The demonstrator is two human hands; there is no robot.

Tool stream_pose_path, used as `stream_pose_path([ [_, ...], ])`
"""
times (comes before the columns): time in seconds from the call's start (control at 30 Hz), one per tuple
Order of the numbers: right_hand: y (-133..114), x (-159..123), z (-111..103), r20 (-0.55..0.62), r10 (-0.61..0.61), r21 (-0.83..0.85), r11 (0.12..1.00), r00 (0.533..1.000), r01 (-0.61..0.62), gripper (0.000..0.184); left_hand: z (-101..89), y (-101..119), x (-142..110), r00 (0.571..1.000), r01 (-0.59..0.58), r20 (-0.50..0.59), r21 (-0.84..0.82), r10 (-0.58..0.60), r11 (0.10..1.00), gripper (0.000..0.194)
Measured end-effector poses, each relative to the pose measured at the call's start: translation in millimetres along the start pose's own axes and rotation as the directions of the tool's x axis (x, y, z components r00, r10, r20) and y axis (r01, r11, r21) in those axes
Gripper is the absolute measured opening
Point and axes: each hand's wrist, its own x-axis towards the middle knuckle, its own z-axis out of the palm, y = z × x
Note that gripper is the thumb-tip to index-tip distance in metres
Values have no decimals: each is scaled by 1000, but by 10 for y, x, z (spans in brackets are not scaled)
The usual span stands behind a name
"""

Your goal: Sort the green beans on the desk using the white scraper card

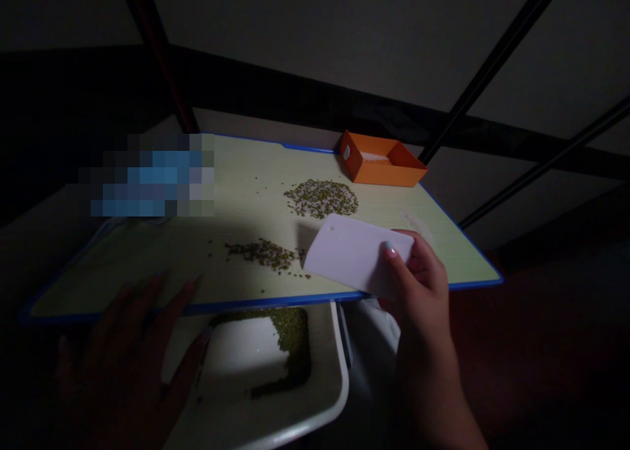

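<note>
My right hand (418, 273) grips a flat white plastic scraper (352, 250) by its right end, thumb on top. The scraper's left edge is beside a small heap of greenish-brown grains (268, 253) on the pale yellow table (236, 207). A larger round patch of the same grains (325, 197), mixed with paler bits, lies farther back. In deep shadow at the lower left, my left hand (128, 351) has its fingers spread and holds nothing I can see. It hangs over the table's front edge and the left part of a white tub (339, 384), partly hiding the tub.
Below the table's blue front edge, more grains (295, 345) line the tub's far and right sides. An orange open box (388, 168) stands at the back right corner. A pixelated blue patch (157, 181) covers the left back area. Dark wall panels rise behind.
</note>
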Motion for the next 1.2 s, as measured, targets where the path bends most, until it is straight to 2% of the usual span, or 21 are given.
stream_pose_path([
  [0.13,61,14,-57,-24,-5,3,1000,1000,6,11,30,-19,11,1000,-4,10,2,4,1000,65],
  [0.33,23,-45,-46,67,-13,-24,1000,998,15,7,-27,53,12,1000,-1,-5,-11,1,1000,66],
  [0.53,-15,-148,42,120,-45,-17,999,992,48,3,-21,13,-9,1000,15,0,-24,-15,1000,67],
  [0.73,-111,-296,159,199,-53,-4,998,979,55,2,-62,24,3,999,-29,14,-12,29,1000,78],
  [0.8,-129,-307,147,183,-84,-20,996,980,90,3,-71,34,7,999,-22,24,-4,22,1000,81],
  [0.87,-124,-286,107,109,-113,-50,992,988,119,3,-67,26,8,999,-10,32,4,10,1000,82],
  [1.0,-76,-214,28,-9,-104,-101,990,995,102,3,-49,-7,2,999,-15,40,22,14,1000,79],
  [1.2,-68,-211,69,18,-59,-106,993,998,61,6,-40,-4,-2,1000,-17,23,32,16,999,78],
])
